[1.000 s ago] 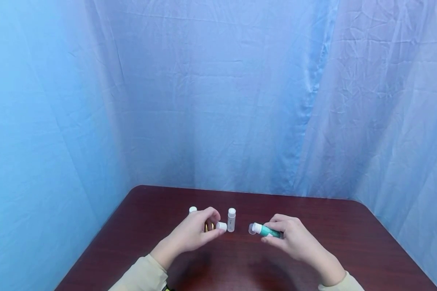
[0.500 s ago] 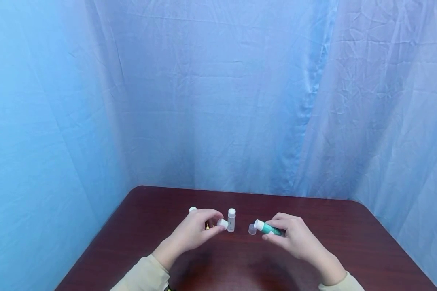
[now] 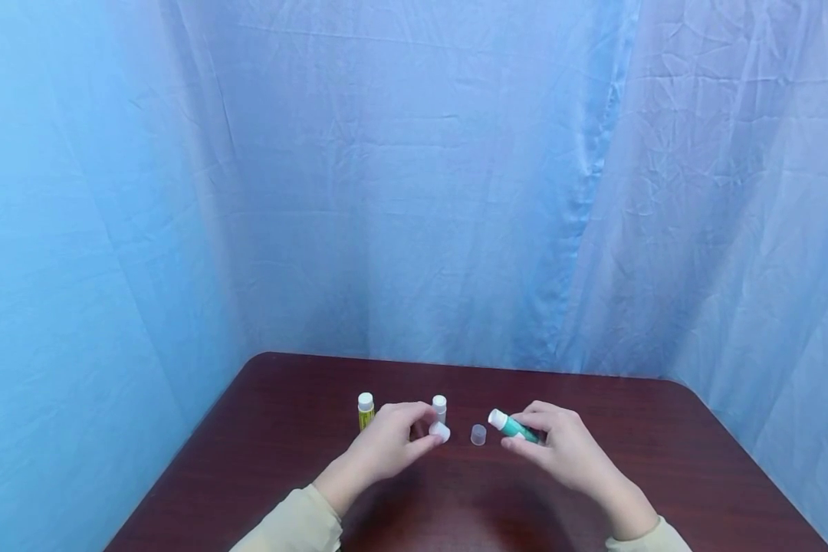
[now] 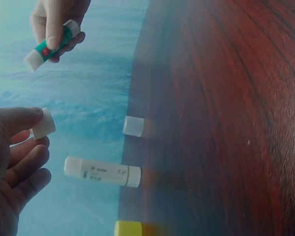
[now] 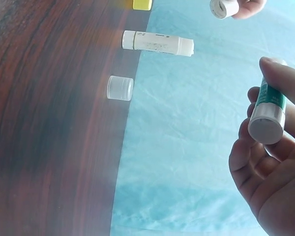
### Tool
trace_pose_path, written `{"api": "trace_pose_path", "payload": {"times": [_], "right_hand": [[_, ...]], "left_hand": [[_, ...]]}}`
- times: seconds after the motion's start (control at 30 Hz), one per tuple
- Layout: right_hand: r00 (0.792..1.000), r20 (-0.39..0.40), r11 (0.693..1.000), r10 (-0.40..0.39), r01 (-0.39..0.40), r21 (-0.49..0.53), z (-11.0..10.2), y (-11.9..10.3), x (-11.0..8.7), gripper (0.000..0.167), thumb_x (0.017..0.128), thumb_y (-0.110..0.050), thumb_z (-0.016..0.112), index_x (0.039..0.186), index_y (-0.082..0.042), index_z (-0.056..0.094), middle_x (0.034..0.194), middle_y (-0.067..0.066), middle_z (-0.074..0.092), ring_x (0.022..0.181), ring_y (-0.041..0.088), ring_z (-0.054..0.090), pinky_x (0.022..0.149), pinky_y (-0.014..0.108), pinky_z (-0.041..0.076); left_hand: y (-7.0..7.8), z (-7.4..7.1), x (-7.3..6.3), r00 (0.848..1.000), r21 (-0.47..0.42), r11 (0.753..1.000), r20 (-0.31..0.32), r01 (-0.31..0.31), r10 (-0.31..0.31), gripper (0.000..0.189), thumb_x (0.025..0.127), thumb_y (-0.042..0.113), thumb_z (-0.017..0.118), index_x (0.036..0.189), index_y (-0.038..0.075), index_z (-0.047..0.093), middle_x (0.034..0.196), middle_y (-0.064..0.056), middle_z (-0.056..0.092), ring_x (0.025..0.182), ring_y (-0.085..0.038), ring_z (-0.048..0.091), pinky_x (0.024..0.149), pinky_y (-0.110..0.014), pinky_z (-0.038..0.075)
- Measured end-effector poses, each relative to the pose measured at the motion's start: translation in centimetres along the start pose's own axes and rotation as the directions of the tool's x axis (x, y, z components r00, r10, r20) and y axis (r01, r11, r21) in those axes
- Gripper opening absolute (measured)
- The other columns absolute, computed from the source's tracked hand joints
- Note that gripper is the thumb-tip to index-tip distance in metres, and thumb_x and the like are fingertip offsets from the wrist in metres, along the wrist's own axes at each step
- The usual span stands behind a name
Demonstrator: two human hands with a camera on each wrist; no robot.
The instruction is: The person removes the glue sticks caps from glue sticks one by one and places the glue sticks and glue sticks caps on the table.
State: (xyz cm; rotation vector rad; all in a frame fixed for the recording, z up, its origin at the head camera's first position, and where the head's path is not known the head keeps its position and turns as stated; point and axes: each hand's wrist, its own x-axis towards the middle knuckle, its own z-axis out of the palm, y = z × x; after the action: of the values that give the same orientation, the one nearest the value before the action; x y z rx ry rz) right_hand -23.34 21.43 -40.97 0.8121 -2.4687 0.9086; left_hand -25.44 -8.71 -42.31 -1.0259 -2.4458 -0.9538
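Note:
My left hand (image 3: 389, 441) pinches a small white cap (image 4: 43, 124) between thumb and fingertips, in front of an upright white glue stick (image 3: 439, 406). To the right, my right hand (image 3: 559, 452) grips a green glue stick (image 3: 519, 429) around its body, tilted with its white end up and to the left. The right wrist view shows this stick's round white base end (image 5: 266, 129) facing the camera. Between the hands, a translucent cap (image 3: 478, 435) stands on the table by itself. The two hands are apart, above the table.
A yellow glue stick (image 3: 366, 410) with a white top stands upright behind the left hand, its lower part hidden. The dark red wooden table (image 3: 303, 391) has rounded far corners. Blue curtains (image 3: 414, 192) hang behind it and at both sides.
My left hand has carried the white cap to the right, before the white glue stick, uncovering the yellow one. My right hand has lifted the green glue stick up and right, away from the translucent cap.

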Motion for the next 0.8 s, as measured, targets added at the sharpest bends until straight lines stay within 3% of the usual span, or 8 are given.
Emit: {"api": "trace_pose_path", "payload": {"times": [0.3,0.8], "right_hand": [[0.999,0.003,0.999,0.05,-0.05,0.01,-0.2,1.1,-0.2,0.018,0.083,-0.023,0.087,0.095,-0.032,0.078,0.083,-0.017,0.06,0.062,0.004,0.052,0.054,0.024,0.046],[0.995,-0.006,0.995,0.095,-0.095,-0.032,-1.0,3.0,-0.7,0.016,0.083,-0.025,0.087,0.093,-0.032,0.076,0.078,-0.016,0.056,0.061,0.006,0.049,0.053,0.024,0.044]], "left_hand": [[0.4,1.3,0.6,0.999,0.01,0.999,0.026,0.032,-0.033,0.017,0.09,0.021,0.079,0.101,0.012,0.071,0.087,0.003,0.07,0.071,-0.002,0.059,0.065,-0.015,0.047],[0.5,3.5,1.7,0.993,0.033,0.995,0.072,0.094,-0.096,0.016,0.09,0.023,0.081,0.101,0.015,0.072,0.083,0.013,0.066,0.068,0.001,0.055,0.062,-0.016,0.047]]}}
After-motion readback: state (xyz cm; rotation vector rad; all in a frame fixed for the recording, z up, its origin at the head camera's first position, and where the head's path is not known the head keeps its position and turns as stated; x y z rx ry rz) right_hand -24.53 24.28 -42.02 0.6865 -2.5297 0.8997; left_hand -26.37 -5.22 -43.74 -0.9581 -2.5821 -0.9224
